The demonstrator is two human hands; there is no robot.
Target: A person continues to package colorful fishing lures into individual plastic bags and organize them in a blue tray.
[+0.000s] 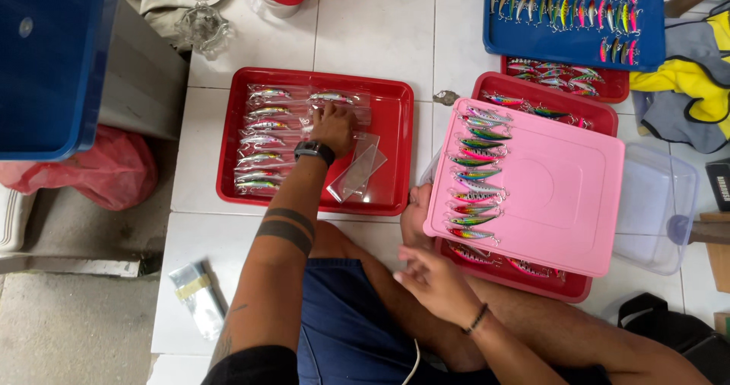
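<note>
Already a column of bagged lures [262,138] lay in the red tray [395,149], just left of the left hand [332,126], whose fingers pressed flat on one more bag [328,98]. Unbagged lures [475,176] waited on the pink lid [563,195], just above the right hand [433,278], fingers loosely apart, holding nothing.

Red tray [395,149] w/ clear bags, pink lid [566,195] w/ multicolour striped lures [475,176].
</note>
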